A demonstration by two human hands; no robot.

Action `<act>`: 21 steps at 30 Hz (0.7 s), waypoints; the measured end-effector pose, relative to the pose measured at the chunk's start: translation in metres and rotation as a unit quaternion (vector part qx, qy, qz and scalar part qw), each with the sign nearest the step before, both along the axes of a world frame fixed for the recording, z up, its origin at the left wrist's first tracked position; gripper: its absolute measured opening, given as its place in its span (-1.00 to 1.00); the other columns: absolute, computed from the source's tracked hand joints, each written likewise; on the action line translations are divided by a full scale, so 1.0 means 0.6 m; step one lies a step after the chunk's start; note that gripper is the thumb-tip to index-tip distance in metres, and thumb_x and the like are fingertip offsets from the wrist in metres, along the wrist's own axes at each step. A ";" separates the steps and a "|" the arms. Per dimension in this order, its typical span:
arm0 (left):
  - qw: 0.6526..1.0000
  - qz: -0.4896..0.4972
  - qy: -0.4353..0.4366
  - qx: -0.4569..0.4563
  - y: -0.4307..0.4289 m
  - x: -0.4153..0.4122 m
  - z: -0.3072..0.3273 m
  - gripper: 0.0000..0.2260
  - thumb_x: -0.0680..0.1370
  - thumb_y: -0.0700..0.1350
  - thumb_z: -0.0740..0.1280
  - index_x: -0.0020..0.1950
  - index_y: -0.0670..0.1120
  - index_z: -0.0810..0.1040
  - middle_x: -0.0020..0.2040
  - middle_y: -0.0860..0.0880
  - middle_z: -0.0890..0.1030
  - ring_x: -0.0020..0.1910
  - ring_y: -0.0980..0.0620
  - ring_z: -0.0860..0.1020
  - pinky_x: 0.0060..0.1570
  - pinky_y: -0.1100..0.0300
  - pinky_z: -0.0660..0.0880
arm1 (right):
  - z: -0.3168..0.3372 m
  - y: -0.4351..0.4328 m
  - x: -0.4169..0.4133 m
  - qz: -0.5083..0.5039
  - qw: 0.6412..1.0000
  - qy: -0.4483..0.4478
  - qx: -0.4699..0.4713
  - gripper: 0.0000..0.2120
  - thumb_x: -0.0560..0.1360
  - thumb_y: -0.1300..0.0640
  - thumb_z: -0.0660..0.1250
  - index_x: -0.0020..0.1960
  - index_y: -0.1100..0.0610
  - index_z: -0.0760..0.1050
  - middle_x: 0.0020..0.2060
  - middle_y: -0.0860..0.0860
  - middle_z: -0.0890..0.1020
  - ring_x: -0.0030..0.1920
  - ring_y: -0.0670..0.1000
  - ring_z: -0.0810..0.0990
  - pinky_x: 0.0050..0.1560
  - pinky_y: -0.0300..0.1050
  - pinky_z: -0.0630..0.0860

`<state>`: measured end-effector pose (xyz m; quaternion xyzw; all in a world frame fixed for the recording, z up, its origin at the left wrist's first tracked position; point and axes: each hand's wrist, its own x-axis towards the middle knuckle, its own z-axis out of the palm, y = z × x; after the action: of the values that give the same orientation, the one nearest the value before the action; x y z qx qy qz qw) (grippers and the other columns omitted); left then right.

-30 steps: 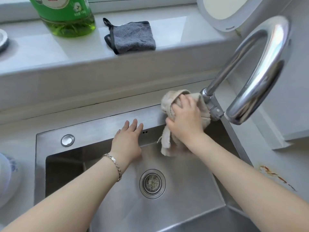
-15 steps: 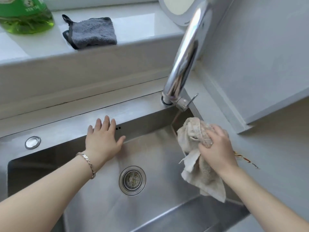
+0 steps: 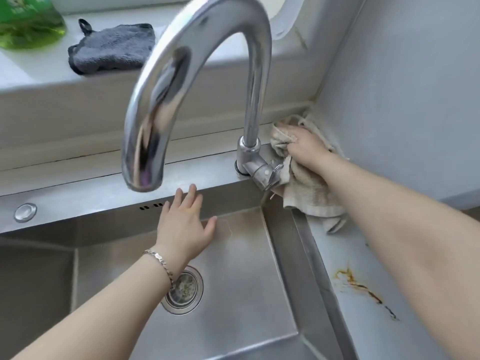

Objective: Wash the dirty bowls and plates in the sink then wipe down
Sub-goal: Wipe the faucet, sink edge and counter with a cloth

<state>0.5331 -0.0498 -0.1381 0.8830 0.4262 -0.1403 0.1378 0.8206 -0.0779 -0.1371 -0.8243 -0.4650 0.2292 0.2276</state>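
Note:
My right hand (image 3: 309,149) grips a beige cloth (image 3: 309,193) and holds it on the counter in the back corner, just right of the faucet base (image 3: 253,162). Part of the cloth hangs down over the sink's right rim. My left hand (image 3: 185,222) lies with straight fingers against the back wall of the steel sink (image 3: 233,268), fingertips at its top edge; a bracelet sits on the wrist. The chrome faucet spout (image 3: 161,100) arches over the left hand. No bowls or plates are in view. The drain (image 3: 183,289) holds bits of debris.
A brown stain (image 3: 363,287) marks the grey counter right of the sink. On the window ledge lie a dark grey cloth (image 3: 111,48) and a green detergent bottle (image 3: 28,24). A round steel button (image 3: 25,211) sits on the sink's back rim. A wall closes the right side.
My right hand has carried the beige cloth from the sink's right edge up to the corner behind the faucet. The view has shifted and the spout now points left. My left hand keeps its place.

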 end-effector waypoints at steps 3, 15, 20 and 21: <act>1.000 0.014 -0.008 0.003 -0.002 0.005 0.000 -0.42 0.58 0.15 0.09 0.53 -0.06 0.07 0.56 0.00 -0.01 0.53 -0.05 -0.04 0.46 -0.02 0.03 | -0.003 0.029 0.014 0.064 0.997 -0.031 -0.031 -0.48 0.45 0.38 0.16 0.39 0.11 0.37 0.40 0.04 0.37 0.44 0.05 0.26 0.45 -0.14 0.10; 0.999 0.051 -0.008 -0.008 -0.008 0.015 0.011 -0.44 0.59 0.08 0.10 0.54 -0.02 0.01 0.55 0.03 0.04 0.53 -0.03 -0.01 0.44 -0.04 0.07 | -0.031 -0.143 -0.036 0.201 0.975 -0.095 -0.025 -0.50 0.26 0.13 0.15 0.16 0.05 0.58 0.28 -0.03 0.51 0.35 0.14 0.37 0.27 0.19 0.35; 0.999 0.052 -0.005 -0.013 -0.001 0.015 0.010 -0.43 0.59 0.08 0.11 0.54 -0.03 0.01 0.56 0.04 0.02 0.53 -0.02 -0.02 0.45 -0.02 0.09 | -0.029 -0.068 -0.020 0.155 0.982 -0.098 -0.049 -0.43 0.34 0.15 0.24 0.37 0.06 0.39 0.41 -0.01 0.34 0.45 0.10 0.18 0.45 0.06 0.10; 0.999 0.049 -0.001 -0.013 -0.001 0.012 0.008 -0.43 0.59 0.08 0.10 0.54 -0.02 0.00 0.56 0.05 0.02 0.53 -0.01 -0.02 0.45 -0.03 0.08 | -0.025 -0.069 -0.026 0.134 0.985 -0.094 -0.052 -0.43 0.36 0.21 0.27 0.37 0.06 0.38 0.42 -0.02 0.32 0.46 0.07 0.15 0.45 0.06 0.10</act>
<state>0.5403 -0.0502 -0.1331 0.8592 0.4673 -0.1376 0.1562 0.8051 -0.1193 -0.1519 -0.7830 -0.5782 0.2029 0.1070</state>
